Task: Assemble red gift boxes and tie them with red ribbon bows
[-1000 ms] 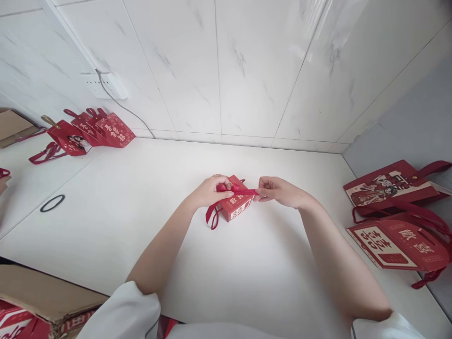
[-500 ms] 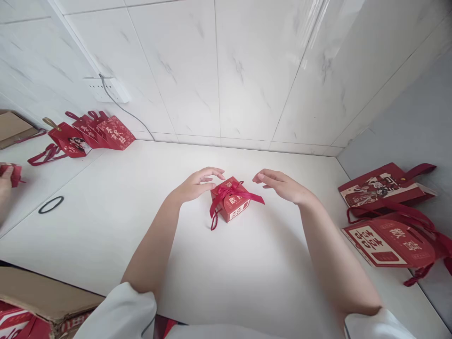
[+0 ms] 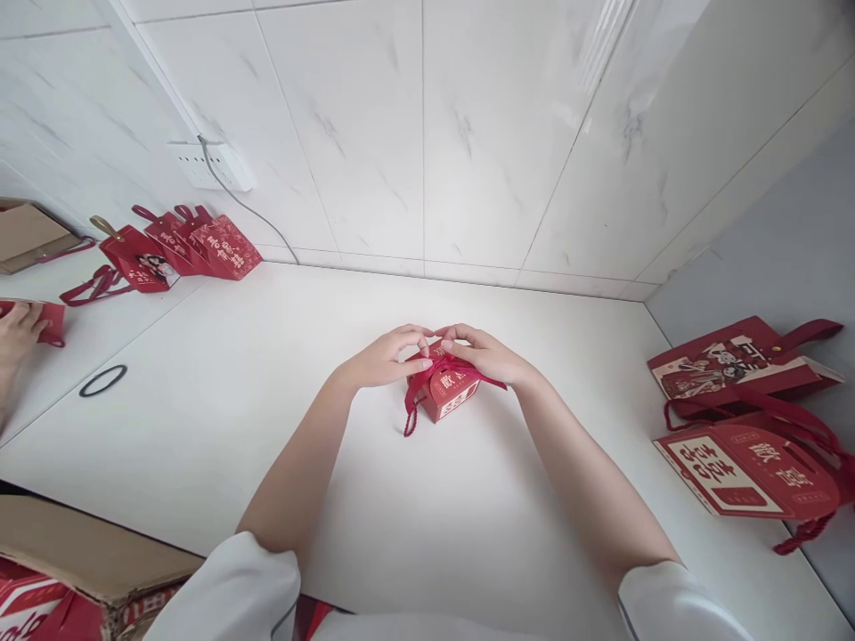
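A small red gift box point(image 3: 449, 402) with pale lettering and a cream front panel sits on the white table before me. Across its top lies a dark red ribbon bow point(image 3: 419, 385), and a twisted red cord point(image 3: 410, 420) hangs down at its left corner. My left hand point(image 3: 391, 358) is at the box's left side, thumb and fingertips closed on the bow. From the right, my right hand point(image 3: 489, 356) reaches over the top, its fingers also pinched at the bow. The fingertips of both hands nearly meet and partly hide the knot.
Two red gift boxes with ribbons, a printed one point(image 3: 728, 361) and a lettered one point(image 3: 748, 463), lie at right. Several red bags point(image 3: 227, 249) stand back left. A black ring point(image 3: 102, 381) lies left, near another person's hand point(image 3: 20, 331) on a red item. A cardboard carton point(image 3: 86, 543) stands front left.
Both my hands have come inward from either side of the box onto its bow. The other person's hand at left has shifted further into view with the red item.
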### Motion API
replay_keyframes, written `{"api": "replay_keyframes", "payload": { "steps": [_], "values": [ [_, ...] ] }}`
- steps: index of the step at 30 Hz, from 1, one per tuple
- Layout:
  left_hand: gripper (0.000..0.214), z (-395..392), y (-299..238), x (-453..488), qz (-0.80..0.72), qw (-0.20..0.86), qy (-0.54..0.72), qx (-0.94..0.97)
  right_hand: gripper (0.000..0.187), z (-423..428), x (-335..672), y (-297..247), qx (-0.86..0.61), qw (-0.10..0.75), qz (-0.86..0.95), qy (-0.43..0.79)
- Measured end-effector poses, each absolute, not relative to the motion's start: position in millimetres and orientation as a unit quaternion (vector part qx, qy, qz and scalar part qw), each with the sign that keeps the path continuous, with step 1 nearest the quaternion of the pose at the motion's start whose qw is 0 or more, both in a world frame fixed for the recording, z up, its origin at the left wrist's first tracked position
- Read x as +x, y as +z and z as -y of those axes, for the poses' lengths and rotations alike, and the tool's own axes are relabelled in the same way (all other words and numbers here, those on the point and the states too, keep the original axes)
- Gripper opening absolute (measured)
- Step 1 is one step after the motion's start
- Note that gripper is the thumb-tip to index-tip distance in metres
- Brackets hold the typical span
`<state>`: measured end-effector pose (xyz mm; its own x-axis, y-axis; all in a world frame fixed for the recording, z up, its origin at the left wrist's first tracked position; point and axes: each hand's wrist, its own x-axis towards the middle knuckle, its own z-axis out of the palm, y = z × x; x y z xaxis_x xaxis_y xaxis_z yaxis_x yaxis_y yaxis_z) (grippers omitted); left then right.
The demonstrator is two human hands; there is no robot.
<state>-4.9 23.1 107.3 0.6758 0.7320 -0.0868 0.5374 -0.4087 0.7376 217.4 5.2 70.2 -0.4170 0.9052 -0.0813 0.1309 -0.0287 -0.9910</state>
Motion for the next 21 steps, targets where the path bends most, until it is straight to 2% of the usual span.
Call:
{"api": "replay_keyframes", "payload": {
  "steps": [4, 11, 18, 21],
  "values": [
    [0.023, -25, 106, -6, -0.387, 0.399, 0.117, 0.823, 0.034, -7, 221, 70, -0.419, 0.330, 0.632, 0.562],
    [0.034, -29, 103, -7, -0.344, 0.498, 0.122, 0.787, 0.029, -11, 223, 71, -0.375, 0.300, 0.680, 0.554],
    [0.037, -31, 99, -6, -0.362, 0.520, 0.127, 0.763, 0.032, -13, 228, 69, -0.364, 0.305, 0.687, 0.550],
    [0.035, -31, 99, -7, -0.356, 0.498, 0.108, 0.783, 0.029, -13, 230, 71, -0.351, 0.296, 0.689, 0.561]
  ]
}}
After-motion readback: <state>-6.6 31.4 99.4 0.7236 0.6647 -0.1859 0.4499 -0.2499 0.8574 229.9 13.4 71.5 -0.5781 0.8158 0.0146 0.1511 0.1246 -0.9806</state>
